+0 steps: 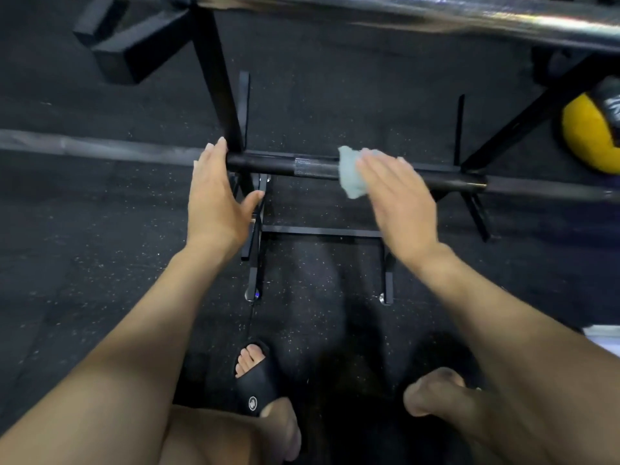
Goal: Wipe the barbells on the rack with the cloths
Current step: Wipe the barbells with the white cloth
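Note:
A dark barbell (285,166) lies across the low black rack (322,231), running left to right through the middle of the head view. My left hand (214,203) rests on the bar near the rack's left upright, fingers straight, thumb spread below. My right hand (399,199) presses a pale grey-blue cloth (350,174) flat against the bar right of centre, fingers straight. A second, shiny steel barbell (402,11) crosses the top of the view, higher on the rack.
Speckled black rubber floor (84,263) all around. A yellow ball (590,135) sits at the right behind a rack leg. Black blocks (127,52) lie at the top left. My foot in a black slide sandal (255,380) stands below the rack, knees at the bottom.

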